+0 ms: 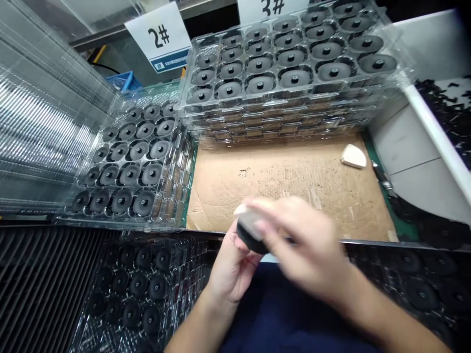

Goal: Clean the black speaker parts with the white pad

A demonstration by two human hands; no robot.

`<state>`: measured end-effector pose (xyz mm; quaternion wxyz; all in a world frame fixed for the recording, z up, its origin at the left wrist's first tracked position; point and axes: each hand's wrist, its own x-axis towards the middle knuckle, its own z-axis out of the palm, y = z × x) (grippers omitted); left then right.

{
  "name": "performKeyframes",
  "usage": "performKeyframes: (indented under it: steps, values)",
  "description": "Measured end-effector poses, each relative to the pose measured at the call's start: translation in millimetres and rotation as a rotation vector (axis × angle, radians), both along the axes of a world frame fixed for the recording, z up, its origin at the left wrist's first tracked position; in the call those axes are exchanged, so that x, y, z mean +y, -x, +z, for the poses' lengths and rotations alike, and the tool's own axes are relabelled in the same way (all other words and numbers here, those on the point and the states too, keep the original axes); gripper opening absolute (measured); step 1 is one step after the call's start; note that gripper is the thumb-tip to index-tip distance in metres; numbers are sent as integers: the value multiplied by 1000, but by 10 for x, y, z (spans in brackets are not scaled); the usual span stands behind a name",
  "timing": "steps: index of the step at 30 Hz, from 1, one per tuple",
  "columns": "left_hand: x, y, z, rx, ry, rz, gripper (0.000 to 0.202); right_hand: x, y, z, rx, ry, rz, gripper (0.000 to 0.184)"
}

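Cardboard sheet covers the workbench at centre, scuffed and torn in places, with a green mat showing along its right side. Stacked clear plastic trays fill the upper centre and a second stack stands at left, each pocket holding a round black part with a central nub. Printed cards marked 2# and 3# stand behind the stacks, near a blue crate at upper left. More loaded trays lie at lower left. Small black pieces fill a white-rimmed bin at the right edge, and a white wedge sponge rests on the cardboard at upper right.

At lower centre, the left hand cradles a black disc, its fingers curled up around the underside. The right hand, blurred, lies over the disc with a pale pad at the disc's upper edge. Whether it grips the pad, I cannot tell.
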<state>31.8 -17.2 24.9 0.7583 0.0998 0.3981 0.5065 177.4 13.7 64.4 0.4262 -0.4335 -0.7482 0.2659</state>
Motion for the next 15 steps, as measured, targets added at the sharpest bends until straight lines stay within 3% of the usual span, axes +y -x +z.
performKeyframes:
  steps: [2, 4, 6, 9, 11, 13, 15]
  values:
    - [6, 29, 16, 18, -4, 0, 46, -21, 73, 126, -21, -6, 180, 24]
    - [22, 44, 54, 17, -21, 6, 47, -14, 95, 166, -64, 86, 311, 23]
    - [45, 23, 104, 0, -45, -14, 46, 14, 111, 159, -84, 101, 277, 23]
    - [68, -20, 161, -17, -42, -74, 36, 31, 137, 132, -64, -62, 103, 24]
    - [65, -2, 166, -19, -32, -89, 37, -8, 97, 128, -47, -81, 170, 25]
    - [50, 48, 142, -29, -22, -93, 47, -74, -12, 135, -73, 18, 282, 23]
    - [34, 84, 109, -36, 4, -109, 57, -135, -139, 148, -146, 129, 264, 23]
